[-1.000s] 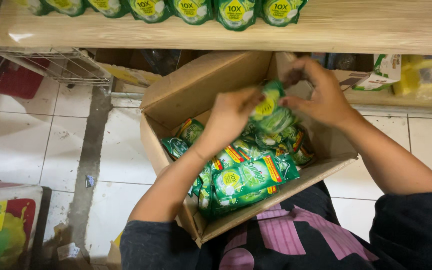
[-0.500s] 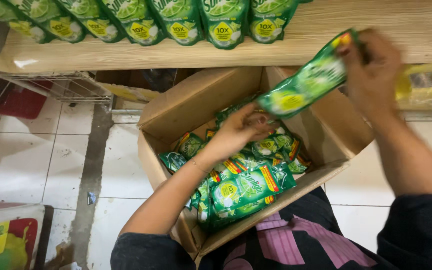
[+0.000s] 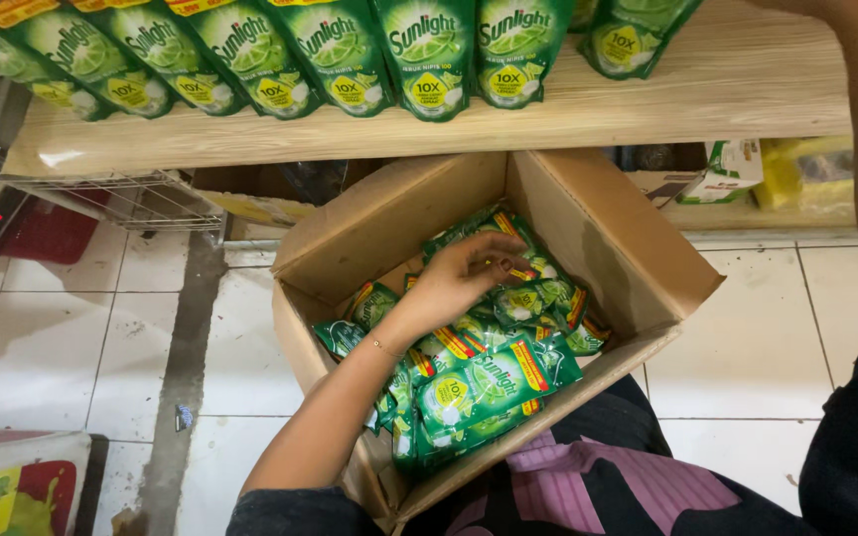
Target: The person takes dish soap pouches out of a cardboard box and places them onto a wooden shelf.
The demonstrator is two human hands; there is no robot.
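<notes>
One cardboard box (image 3: 588, 228) rests on the lap, below the wooden shelf (image 3: 707, 84). Inside lie green refill pouches (image 3: 494, 382): soft, light, probably slick film; grip at a sealed edge. The left hand (image 3: 464, 278) rests loosely curled on them. The right hand is out of view.

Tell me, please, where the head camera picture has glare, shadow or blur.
Head view: glare on the wooden shelf at its left end and on the glossy green pouches; shadow inside the cardboard box and under the shelf; the left hand looks sharp, with no clear blur.
</notes>
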